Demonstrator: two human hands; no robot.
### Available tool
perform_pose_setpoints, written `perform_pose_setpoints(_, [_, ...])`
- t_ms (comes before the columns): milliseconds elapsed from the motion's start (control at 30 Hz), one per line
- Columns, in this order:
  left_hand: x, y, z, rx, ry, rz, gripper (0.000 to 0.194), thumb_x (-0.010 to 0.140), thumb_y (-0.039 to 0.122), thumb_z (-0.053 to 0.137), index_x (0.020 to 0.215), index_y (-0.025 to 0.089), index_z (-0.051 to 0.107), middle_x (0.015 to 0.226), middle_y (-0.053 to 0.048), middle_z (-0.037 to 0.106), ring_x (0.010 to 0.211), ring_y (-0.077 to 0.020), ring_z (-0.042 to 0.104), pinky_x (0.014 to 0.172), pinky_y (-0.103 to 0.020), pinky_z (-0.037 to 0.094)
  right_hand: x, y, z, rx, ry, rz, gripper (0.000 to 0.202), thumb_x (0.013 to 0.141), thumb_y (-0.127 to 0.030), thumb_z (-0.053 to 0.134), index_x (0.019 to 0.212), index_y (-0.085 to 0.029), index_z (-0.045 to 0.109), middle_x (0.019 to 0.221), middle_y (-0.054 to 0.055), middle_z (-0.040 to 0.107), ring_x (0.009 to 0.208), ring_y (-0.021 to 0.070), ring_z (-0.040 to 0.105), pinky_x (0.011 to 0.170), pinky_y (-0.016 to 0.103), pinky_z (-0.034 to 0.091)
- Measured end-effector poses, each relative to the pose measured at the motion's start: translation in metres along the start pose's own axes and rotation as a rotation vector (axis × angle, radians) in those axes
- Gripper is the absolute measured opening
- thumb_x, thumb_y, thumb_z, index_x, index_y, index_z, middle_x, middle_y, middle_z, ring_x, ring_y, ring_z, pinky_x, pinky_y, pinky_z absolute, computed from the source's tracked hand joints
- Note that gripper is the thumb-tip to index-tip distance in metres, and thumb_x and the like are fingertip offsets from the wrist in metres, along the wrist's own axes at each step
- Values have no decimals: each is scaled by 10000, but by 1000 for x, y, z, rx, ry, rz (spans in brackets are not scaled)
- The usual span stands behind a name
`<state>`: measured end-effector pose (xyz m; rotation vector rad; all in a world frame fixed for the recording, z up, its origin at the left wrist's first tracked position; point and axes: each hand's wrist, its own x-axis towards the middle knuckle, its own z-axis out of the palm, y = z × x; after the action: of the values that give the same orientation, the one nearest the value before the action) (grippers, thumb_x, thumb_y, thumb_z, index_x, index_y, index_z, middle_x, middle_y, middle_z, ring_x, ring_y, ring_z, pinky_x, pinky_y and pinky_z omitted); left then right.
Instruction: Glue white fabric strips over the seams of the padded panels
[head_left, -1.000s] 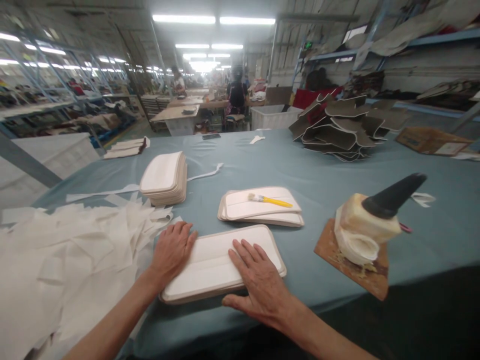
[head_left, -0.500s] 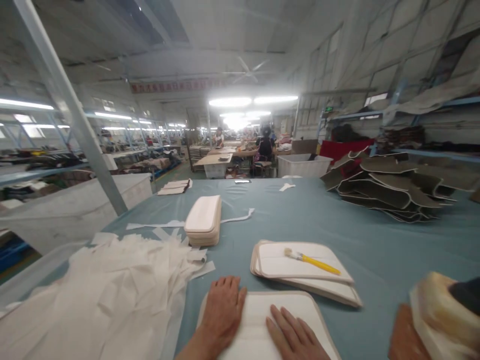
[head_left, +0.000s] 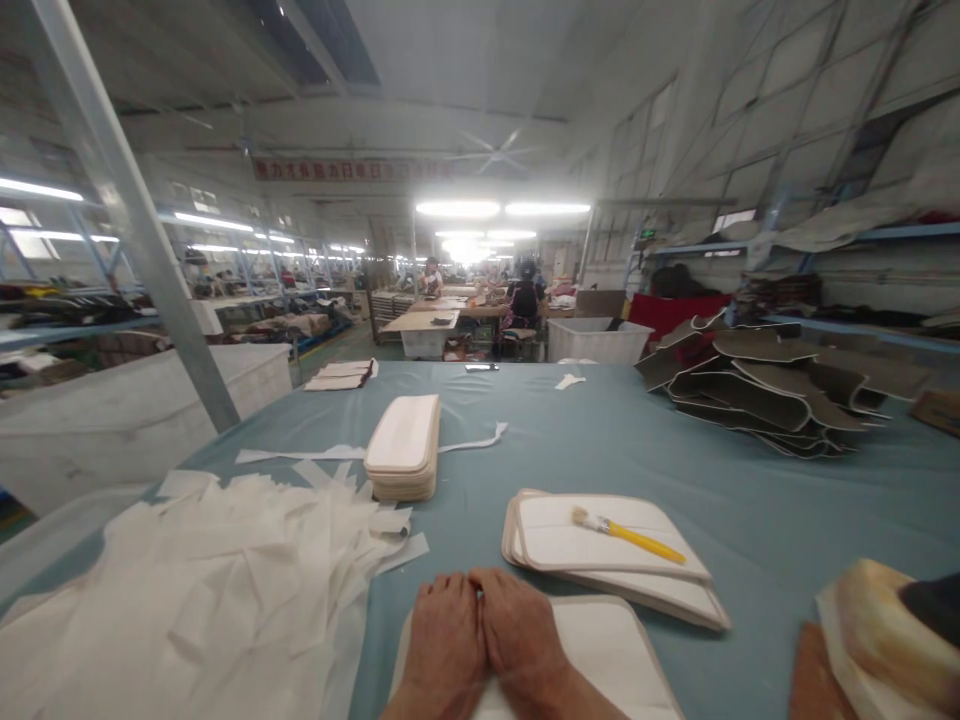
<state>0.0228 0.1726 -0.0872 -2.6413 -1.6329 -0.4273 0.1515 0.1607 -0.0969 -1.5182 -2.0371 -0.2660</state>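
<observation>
A cream padded panel (head_left: 600, 640) with rounded corners lies on the table at the bottom centre. My left hand (head_left: 448, 635) presses flat on its left part, fingers together and pointing forward. Touching it, my right hand (head_left: 521, 625) rests palm down on the same panel, its fingertips curled slightly toward the left hand. Neither hand grips anything that shows. Just beyond sits a small stack of similar panels (head_left: 547, 540), with a yellow-handled brush (head_left: 645, 542) on top. Farther left stands a taller stack of smaller cream pieces (head_left: 403, 435).
White fabric strips (head_left: 225, 600) heap at the left. Dark grey-green pieces (head_left: 772, 390) pile at the back right. A yellowed container (head_left: 885, 630) stands at the right edge of the blue-green table (head_left: 750, 520). A metal pole (head_left: 150, 230) rises at the left; people work far off.
My right hand has moved left across the panel and now touches my left hand. The view has shifted slightly.
</observation>
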Motion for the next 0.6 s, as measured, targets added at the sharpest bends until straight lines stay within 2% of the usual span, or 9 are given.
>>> perform_pose_setpoints(133, [-3, 0, -1, -11, 20, 15, 235, 981, 178, 531, 1078, 194, 744, 1039, -83, 741, 988, -274, 656, 893, -448, 460, -6, 6, 7, -3, 56, -41, 300, 840, -10, 599, 1022, -248, 621, 858, -6, 762, 736, 201, 725, 680, 315, 486])
perform_pose_setpoints(267, [-4, 1, -3, -4, 50, 22, 268, 1001, 158, 474, 1043, 186, 738, 1033, -85, 721, 987, -266, 640, 918, -459, 464, -6, 13, -3, -10, 38, -106, 273, 859, -26, 607, 1041, -228, 617, 882, 18, 761, 742, 220, 707, 679, 338, 463])
perform_pose_setpoints(367, [-6, 1, -6, 18, 64, 34, 349, 1032, 162, 385, 1004, 196, 731, 1007, -92, 705, 971, -277, 632, 909, -485, 468, -9, 26, -21, -21, -14, -207, 261, 918, -67, 559, 1130, -206, 618, 964, 51, 773, 782, 240, 702, 708, 354, 464])
perform_pose_setpoints(467, [-7, 2, -10, 42, 62, 70, 341, 1030, 161, 392, 1018, 215, 729, 1012, -89, 704, 979, -280, 630, 905, -485, 472, -19, 51, -45, 28, -70, -264, 291, 984, -116, 500, 1244, -194, 604, 1043, 62, 782, 864, 237, 722, 785, 352, 487])
perform_pose_setpoints(600, [-5, 2, -15, 62, 30, 123, 312, 1015, 154, 429, 1051, 235, 727, 1027, -75, 722, 982, -284, 636, 870, -470, 471, -38, 93, -73, 106, -146, -191, 272, 1060, -203, 445, 1275, -203, 612, 1148, 70, 778, 1033, 233, 736, 902, 346, 500])
